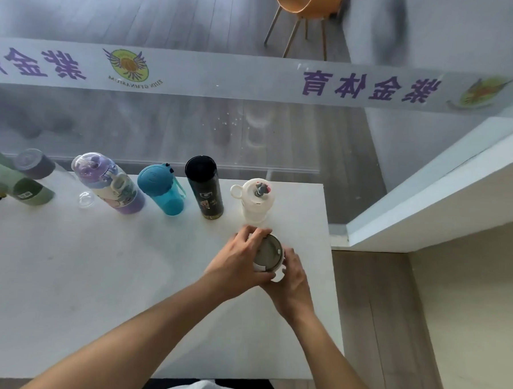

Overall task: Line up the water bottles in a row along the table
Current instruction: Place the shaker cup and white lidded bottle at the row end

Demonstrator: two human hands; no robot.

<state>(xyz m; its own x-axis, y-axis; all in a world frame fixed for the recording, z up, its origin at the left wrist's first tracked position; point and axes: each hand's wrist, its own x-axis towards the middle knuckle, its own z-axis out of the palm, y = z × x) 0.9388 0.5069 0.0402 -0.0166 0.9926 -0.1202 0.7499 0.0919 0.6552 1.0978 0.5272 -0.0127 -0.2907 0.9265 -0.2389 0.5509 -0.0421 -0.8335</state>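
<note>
Near table rt edge, both grips, L & R, clasp white bottle; glass reads "ZIJIN GYMNASIUM".

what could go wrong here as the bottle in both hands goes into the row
1. The left hand and right hand hold the grey-lidded bottle just in front of the white bottle; pushing it forward could knock that one over.
2. The row's open end sits near the table's right edge, so a bottle placed there could topple off.
3. The black bottle is tall and narrow, so a knock along the row may tip it.
</note>
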